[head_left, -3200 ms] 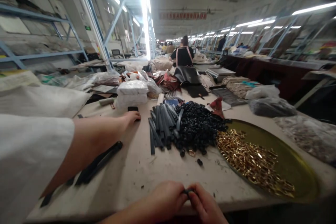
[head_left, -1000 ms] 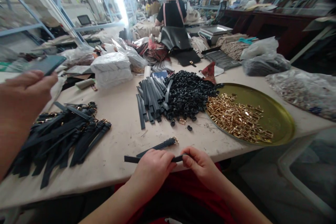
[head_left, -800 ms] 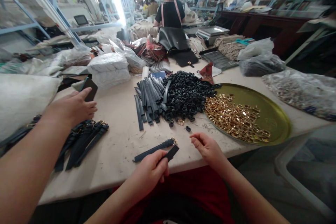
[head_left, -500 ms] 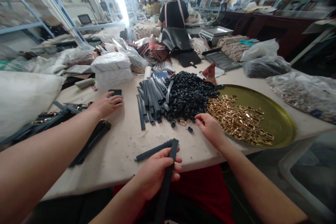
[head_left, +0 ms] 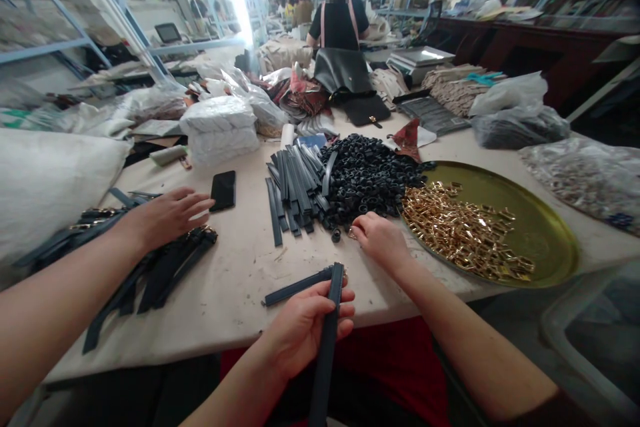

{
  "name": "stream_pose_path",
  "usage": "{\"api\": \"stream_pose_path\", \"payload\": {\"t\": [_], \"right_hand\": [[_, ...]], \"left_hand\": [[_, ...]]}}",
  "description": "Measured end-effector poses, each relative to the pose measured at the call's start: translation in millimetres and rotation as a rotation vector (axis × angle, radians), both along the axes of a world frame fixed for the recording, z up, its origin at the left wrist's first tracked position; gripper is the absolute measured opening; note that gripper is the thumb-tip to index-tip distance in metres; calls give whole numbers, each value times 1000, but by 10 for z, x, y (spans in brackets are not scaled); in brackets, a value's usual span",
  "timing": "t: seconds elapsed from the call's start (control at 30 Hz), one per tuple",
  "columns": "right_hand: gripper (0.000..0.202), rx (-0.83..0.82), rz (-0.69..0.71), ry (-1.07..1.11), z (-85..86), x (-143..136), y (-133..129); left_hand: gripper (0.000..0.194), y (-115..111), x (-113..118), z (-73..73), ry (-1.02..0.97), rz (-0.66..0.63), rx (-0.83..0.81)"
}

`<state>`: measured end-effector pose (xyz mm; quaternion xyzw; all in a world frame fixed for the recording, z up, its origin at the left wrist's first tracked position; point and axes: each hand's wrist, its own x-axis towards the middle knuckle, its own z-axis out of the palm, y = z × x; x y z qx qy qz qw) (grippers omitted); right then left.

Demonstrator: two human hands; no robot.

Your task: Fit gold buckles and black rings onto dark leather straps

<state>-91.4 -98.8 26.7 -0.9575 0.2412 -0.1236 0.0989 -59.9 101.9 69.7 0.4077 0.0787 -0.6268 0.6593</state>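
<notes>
My left hand (head_left: pixel 305 323) is closed around a dark leather strap (head_left: pixel 327 347), which runs down past the table's front edge. Beside its upper end, another dark strap (head_left: pixel 297 285) lies on the table. My right hand (head_left: pixel 380 240) has its fingertips pinched at a small gold buckle (head_left: pixel 352 232), mostly hidden by the fingers. One black keeper loop (head_left: pixel 336 235) sits just left of those fingers. Behind them are a heap of black loops (head_left: pixel 370 177) and a stack of strap pieces (head_left: pixel 295 183).
A gold round tray (head_left: pixel 550 240) with piled gold buckles (head_left: pixel 465 230) stands at right. From the left reaches another person's hand (head_left: pixel 173 213), over bundled straps (head_left: pixel 175 267), near a phone (head_left: pixel 223 190). Plastic-wrapped packs (head_left: pixel 217 127) and a black bag (head_left: pixel 345 73) lie farther back.
My right hand moved left and closed on the gold buckle that lay on the table. The other person's hand drew back left off the phone. My left hand keeps its strap.
</notes>
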Motion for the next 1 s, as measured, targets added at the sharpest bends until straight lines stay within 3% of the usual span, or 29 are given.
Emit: {"api": "stream_pose_path", "payload": {"t": [0.2, 0.4, 0.5, 0.57, 0.73, 0.87, 1.0], "right_hand": [[17, 70, -83, 11, -103, 239, 145], [19, 296, -76, -86, 25, 46, 121], [23, 493, -21, -100, 97, -168, 235], [27, 713, 31, -100, 111, -303, 372], [26, 1651, -49, -277, 84, -508, 683], [24, 1817, -90, -317, 100, -551, 774], [32, 1911, -103, -364, 133, -561, 816]], "left_hand": [[35, 52, -14, -22, -30, 17, 5], [38, 123, 24, -78, 9, 29, -30], [38, 104, 39, -87, 29, 19, -50], [36, 87, 53, -88, 31, -7, -86], [30, 89, 101, -100, -138, -120, -96], [23, 121, 116, -120, -303, -186, -8], [23, 166, 87, -165, -336, -207, 31]]}}
